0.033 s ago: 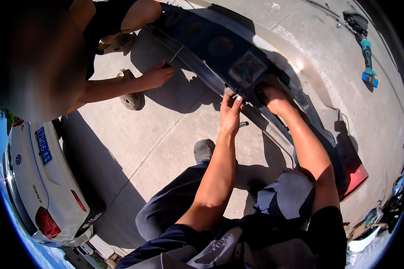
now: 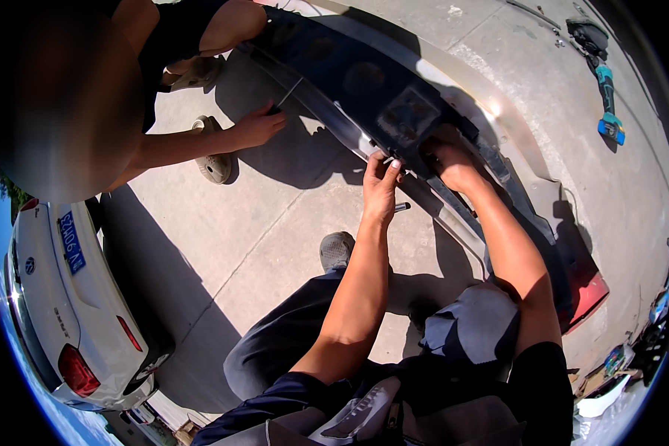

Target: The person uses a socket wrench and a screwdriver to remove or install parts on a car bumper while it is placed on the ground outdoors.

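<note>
A long car bumper [image 2: 349, 78] lies on the concrete, its dark inner side facing up and a red painted end [image 2: 590, 291] towards the lower right. My left hand [image 2: 381, 186] is at the bumper's near edge, thumb and fingers pinched together on something too small to make out. My right hand [image 2: 455, 165] reaches into a shaded hollow of the bumper; its fingers look curled, and what they hold is hidden. Just beside my left wrist shows a short dark rod [image 2: 402, 207] with a pale end; whether it is held or lying there I cannot tell.
At the left a co-worker's hand [image 2: 260, 125] holds a screwdriver [image 2: 276, 109] towards the bumper's edge. A teal cordless power tool [image 2: 607, 97] lies on the ground at the far right. A white car [image 2: 74, 297] stands at the left. Assorted items [image 2: 617, 360] lie at the lower right.
</note>
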`<state>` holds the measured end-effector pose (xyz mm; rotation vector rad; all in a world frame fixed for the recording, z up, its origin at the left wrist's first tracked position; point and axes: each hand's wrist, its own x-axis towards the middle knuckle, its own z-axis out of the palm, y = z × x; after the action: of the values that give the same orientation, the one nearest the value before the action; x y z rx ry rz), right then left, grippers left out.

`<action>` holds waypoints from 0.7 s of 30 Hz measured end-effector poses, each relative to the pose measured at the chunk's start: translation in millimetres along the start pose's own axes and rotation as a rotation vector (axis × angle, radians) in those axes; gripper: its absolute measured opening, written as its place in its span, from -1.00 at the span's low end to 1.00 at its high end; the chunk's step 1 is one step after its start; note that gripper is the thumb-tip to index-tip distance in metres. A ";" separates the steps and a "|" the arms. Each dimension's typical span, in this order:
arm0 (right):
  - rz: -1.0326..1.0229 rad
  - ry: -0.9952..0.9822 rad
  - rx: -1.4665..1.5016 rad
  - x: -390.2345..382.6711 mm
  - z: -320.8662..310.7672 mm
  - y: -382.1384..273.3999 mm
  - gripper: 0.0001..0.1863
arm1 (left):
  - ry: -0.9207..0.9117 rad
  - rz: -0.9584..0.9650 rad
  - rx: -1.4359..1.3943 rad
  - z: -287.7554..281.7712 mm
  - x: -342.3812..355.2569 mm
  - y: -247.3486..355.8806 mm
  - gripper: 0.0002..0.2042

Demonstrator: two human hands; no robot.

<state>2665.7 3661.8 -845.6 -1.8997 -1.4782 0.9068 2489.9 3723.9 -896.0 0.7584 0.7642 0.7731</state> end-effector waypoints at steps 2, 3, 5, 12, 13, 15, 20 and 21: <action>-0.003 0.015 0.000 -1.5 -1.2 2.3 -0.66 | 0.006 0.003 0.027 3.4 -0.2 -1.6 -0.86; -0.012 0.031 0.045 -1.7 3.8 9.4 -0.67 | -0.001 0.000 0.018 3.1 -0.2 -4.1 -0.87; -0.051 0.060 0.049 1.5 1.5 4.1 -0.68 | -0.012 0.002 0.004 -1.9 2.1 -6.6 -0.88; -0.130 0.117 0.008 3.2 8.6 23.4 -0.71 | -0.012 0.091 0.011 14.3 -3.3 -3.2 -0.78; -0.112 0.096 0.054 4.6 12.2 23.7 -0.71 | -0.018 0.100 0.018 9.9 -3.1 -4.6 -0.80; -0.090 0.066 0.108 6.1 14.9 26.1 -0.70 | -0.051 0.070 0.025 -0.7 1.7 -4.6 -0.83; -0.089 0.066 0.129 4.3 12.3 25.8 -0.67 | -0.029 0.007 0.227 -1.7 0.4 -2.5 -0.83; -0.077 0.060 0.149 4.7 13.8 25.8 -0.67 | -0.029 0.038 0.193 -0.4 -0.8 -3.4 -0.82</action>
<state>2670.9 3660.6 -874.8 -1.7363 -1.3985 0.8916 2490.3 3721.7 -898.7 0.9580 0.8079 0.7270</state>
